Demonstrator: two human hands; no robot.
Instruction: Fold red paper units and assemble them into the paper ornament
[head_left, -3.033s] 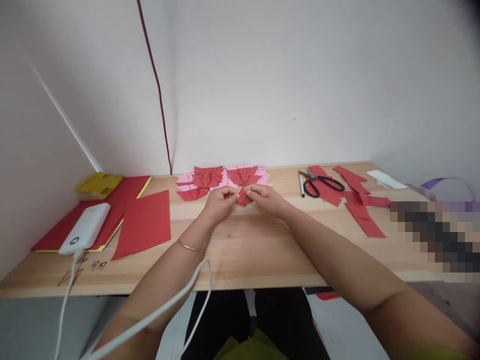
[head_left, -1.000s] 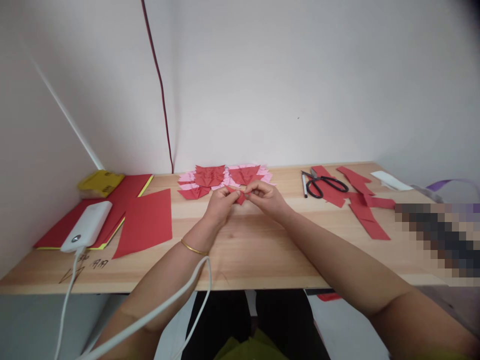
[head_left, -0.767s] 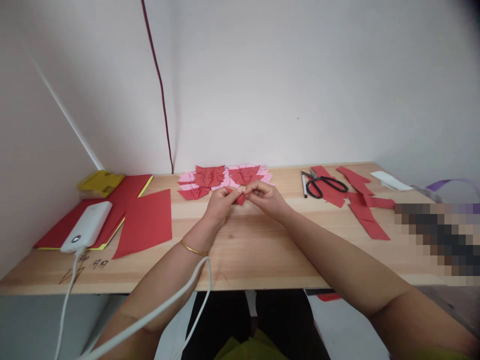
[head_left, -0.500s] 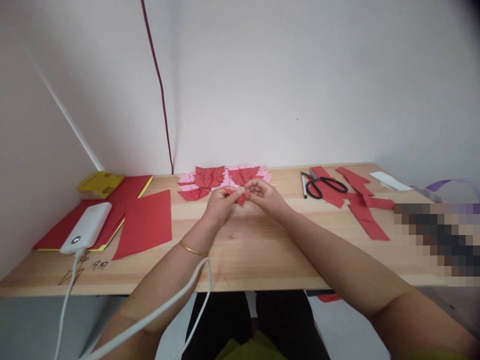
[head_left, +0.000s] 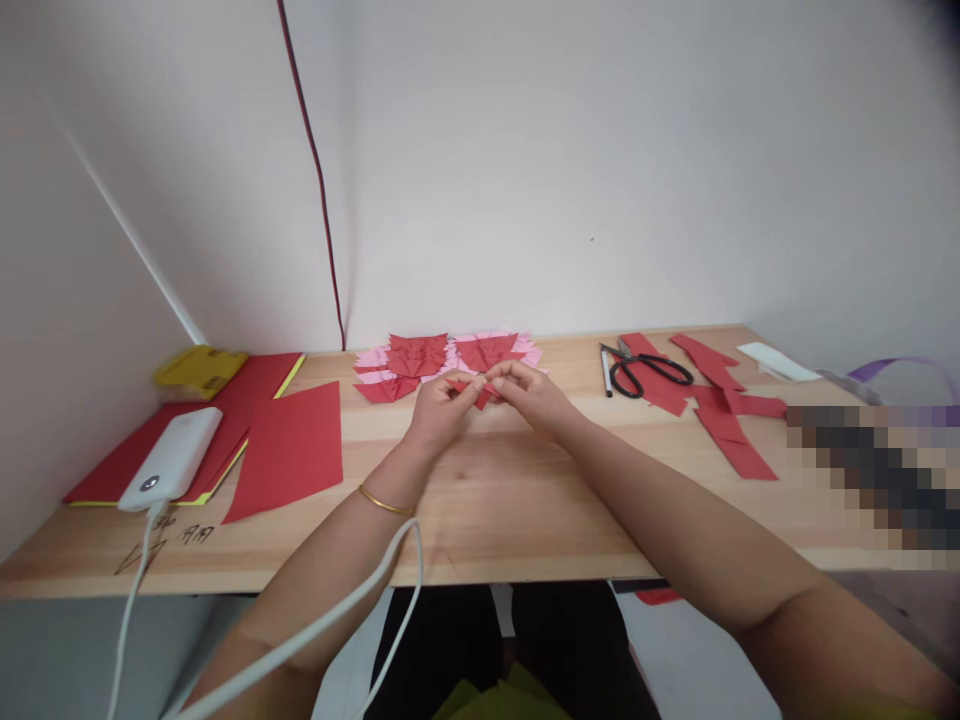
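Observation:
Between my two hands is a small piece of folded red paper (head_left: 484, 398), its pointed lower end showing below the fingers. My left hand (head_left: 441, 405) pinches it from the left with thumb and fingers. From the right, my right hand (head_left: 531, 393) grips its other side, thumb and forefinger close to the left hand's fingertips. The fingers cover much of the paper. Just behind the hands lie rows of folded red paper pieces (head_left: 417, 357) and folded pink paper pieces (head_left: 373, 358), near the wall.
On the left are a red sheet (head_left: 296, 445), a white power bank (head_left: 172, 458) with a cable, and a yellow packet (head_left: 201, 372). To the right lie black-handled scissors (head_left: 628, 380), a pen (head_left: 606, 372) and red paper scraps (head_left: 731, 440). The cable loops over my left forearm.
My fingertips have shifted slightly on the folded red paper, which now shows at a different angle. Both hands keep hold of it in nearly the same place.

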